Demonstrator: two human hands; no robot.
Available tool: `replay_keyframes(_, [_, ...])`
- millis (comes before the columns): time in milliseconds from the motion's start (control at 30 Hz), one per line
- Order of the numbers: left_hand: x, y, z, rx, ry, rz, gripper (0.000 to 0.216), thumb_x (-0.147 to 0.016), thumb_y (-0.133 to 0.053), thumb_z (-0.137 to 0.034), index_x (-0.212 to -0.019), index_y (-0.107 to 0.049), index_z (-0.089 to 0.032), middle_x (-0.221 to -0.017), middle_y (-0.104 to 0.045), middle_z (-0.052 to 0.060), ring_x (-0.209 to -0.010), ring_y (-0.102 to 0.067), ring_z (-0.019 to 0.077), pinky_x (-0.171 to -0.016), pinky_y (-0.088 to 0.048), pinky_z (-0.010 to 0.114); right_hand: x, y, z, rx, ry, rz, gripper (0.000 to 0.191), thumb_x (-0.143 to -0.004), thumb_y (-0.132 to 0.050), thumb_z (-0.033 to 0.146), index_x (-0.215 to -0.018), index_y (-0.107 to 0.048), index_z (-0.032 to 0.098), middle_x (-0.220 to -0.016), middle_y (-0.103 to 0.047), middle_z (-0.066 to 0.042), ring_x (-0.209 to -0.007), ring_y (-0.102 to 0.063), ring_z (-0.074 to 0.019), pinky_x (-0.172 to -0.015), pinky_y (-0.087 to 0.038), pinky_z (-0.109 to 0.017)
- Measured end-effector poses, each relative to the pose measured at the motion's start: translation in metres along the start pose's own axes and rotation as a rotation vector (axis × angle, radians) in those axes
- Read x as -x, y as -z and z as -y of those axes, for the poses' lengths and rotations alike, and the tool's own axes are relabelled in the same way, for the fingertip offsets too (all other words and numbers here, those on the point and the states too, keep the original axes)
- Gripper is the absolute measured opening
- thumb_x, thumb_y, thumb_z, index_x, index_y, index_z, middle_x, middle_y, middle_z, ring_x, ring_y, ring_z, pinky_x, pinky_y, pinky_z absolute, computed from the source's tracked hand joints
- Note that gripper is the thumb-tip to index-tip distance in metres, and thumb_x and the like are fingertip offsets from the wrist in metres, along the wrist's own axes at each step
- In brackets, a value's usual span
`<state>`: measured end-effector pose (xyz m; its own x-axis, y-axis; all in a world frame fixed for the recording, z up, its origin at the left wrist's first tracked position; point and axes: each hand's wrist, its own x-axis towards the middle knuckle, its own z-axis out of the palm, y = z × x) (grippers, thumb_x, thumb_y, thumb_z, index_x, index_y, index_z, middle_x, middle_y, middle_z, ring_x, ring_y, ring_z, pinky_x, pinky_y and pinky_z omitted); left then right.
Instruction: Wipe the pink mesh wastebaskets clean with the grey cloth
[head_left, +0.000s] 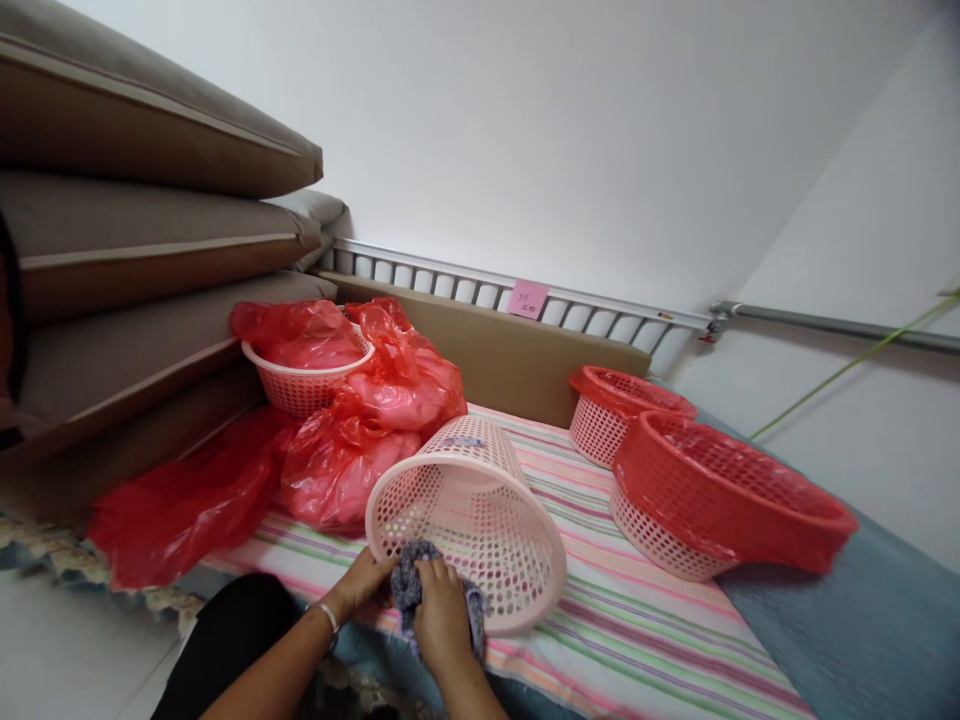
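Observation:
A pale pink plastic basket [480, 455] with round holes lies on its side on the striped cloth, its mouth facing me. My left hand [364, 583] is closed on the lower left part of its rim. In my right hand [442, 620] a bunched grey-purple rag [411, 580] is gripped, pressed against the rim at the basket's mouth. A small label shows on the basket's upper side. The underside of the rim and the tips of my left fingers are hidden.
Red plastic bags [337, 470] with pink contents lie left, beside another basket [307, 385]. Two baskets lined with red bags [720, 490] stand right. Stacked cushions [150, 230] rise at left. A pink note [528, 298] hangs on the radiator [427, 280].

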<state>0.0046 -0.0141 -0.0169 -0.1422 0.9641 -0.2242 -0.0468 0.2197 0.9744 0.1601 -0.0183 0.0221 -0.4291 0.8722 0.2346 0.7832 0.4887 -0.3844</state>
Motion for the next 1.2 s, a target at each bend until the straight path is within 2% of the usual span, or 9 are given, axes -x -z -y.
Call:
replay_keyframes(133, [-0.001, 0.011, -0.016, 0.023, 0.018, -0.017, 0.060, -0.063, -0.055, -0.067, -0.088, -0.061, -0.013, -0.057, -0.067, 0.004, -0.052, -0.063, 0.0215, -0.051, -0.048, 0.031, 0.001, 0.000, -0.001, 0.012, 0.001, -0.005, 0.057, -0.060, -0.039, 0.000, -0.109, -0.058, 0.022, -0.108, -0.058, -0.005, -0.103, -0.047, -0.0225, -0.092, -0.031, -0.032])
replay_keyframes(267, [-0.001, 0.017, -0.035, 0.048, -0.051, -0.025, 0.054, -0.055, -0.070, -0.054, -0.088, -0.062, -0.012, -0.082, -0.073, 0.009, -0.081, -0.066, 0.0247, -0.073, -0.050, 0.030, 0.002, 0.004, -0.006, 0.015, 0.020, -0.021, 0.058, -0.059, -0.040, 0.000, -0.109, -0.058, 0.023, -0.107, -0.059, -0.004, -0.101, -0.048, -0.0219, -0.091, -0.032, -0.031])
replay_keyframes(433, [0.023, -0.016, -0.028, 0.047, 0.076, 0.084, 0.058, -0.067, -0.059, -0.058, -0.104, -0.057, -0.012, -0.062, -0.072, 0.010, -0.053, -0.067, 0.0248, -0.049, -0.049, 0.031, 0.011, 0.021, -0.030, 0.048, -0.036, -0.015, 0.057, -0.060, -0.039, 0.000, -0.108, -0.059, 0.022, -0.106, -0.060, -0.004, -0.098, -0.049, -0.0215, -0.089, -0.032, -0.030])
replay_keyframes(533, [0.031, -0.044, -0.011, 0.054, 0.154, 0.091, 0.058, -0.070, -0.051, -0.061, -0.102, -0.054, -0.013, -0.058, -0.071, 0.010, -0.050, -0.067, 0.0223, -0.045, -0.048, 0.027, 0.018, 0.032, -0.044, 0.104, -0.083, -0.013, 0.057, -0.060, -0.039, 0.001, -0.109, -0.059, 0.022, -0.107, -0.060, -0.004, -0.099, -0.049, -0.0218, -0.089, -0.031, -0.029])
replay_keyframes(633, [0.026, -0.055, -0.006, 0.045, 0.163, 0.088, 0.062, -0.070, -0.046, -0.066, -0.098, -0.055, -0.012, -0.060, -0.071, 0.011, -0.049, -0.066, 0.0221, -0.046, -0.048, 0.028, 0.021, 0.037, -0.049, 0.148, -0.123, -0.010, 0.057, -0.061, -0.039, 0.000, -0.109, -0.059, 0.024, -0.106, -0.060, -0.004, -0.098, -0.050, -0.0224, -0.087, -0.031, -0.030])
replay_keyframes(800, [0.007, -0.029, -0.025, 0.019, -0.041, 0.099, 0.066, -0.056, -0.069, -0.059, -0.104, -0.060, -0.015, -0.105, -0.070, 0.011, -0.095, -0.064, 0.0252, -0.078, -0.051, 0.030, 0.020, 0.034, -0.046, 0.178, -0.128, 0.002, 0.052, -0.066, -0.038, 0.000, -0.106, -0.060, 0.025, -0.102, -0.061, -0.003, -0.092, -0.050, -0.0225, -0.083, -0.032, -0.030])
replay_keyframes(867, [0.004, -0.018, -0.027, -0.024, -0.047, 0.113, 0.062, -0.055, -0.071, -0.057, -0.102, -0.062, -0.016, -0.093, -0.073, 0.008, -0.088, -0.066, 0.0250, -0.075, -0.051, 0.030, 0.020, 0.032, -0.044, 0.191, -0.126, 0.000, 0.050, -0.068, -0.039, 0.000, -0.106, -0.060, 0.025, -0.103, -0.060, -0.004, -0.093, -0.050, -0.0228, -0.083, -0.031, -0.031])
replay_keyframes(1000, [0.005, -0.014, -0.015, -0.131, 0.076, 0.117, 0.058, -0.067, -0.051, -0.070, -0.080, -0.062, -0.014, -0.043, -0.061, 0.003, -0.041, -0.060, 0.0200, -0.040, -0.044, 0.028, 0.020, 0.031, -0.040, 0.210, -0.135, -0.006, 0.048, -0.070, -0.038, 0.001, -0.105, -0.060, 0.025, -0.103, -0.060, -0.004, -0.094, -0.050, -0.0237, -0.083, -0.031, -0.032])
replay_keyframes(1200, [0.003, -0.021, -0.003, -0.175, 0.116, 0.092, 0.066, -0.065, -0.042, -0.077, -0.077, -0.057, -0.015, -0.040, -0.059, 0.002, -0.035, -0.056, 0.0172, -0.034, -0.036, 0.023, 0.018, 0.031, -0.038, 0.222, -0.142, 0.004, 0.047, -0.071, -0.038, 0.001, -0.104, -0.060, 0.025, -0.102, -0.060, -0.004, -0.094, -0.050, -0.0238, -0.083, -0.031, -0.033])
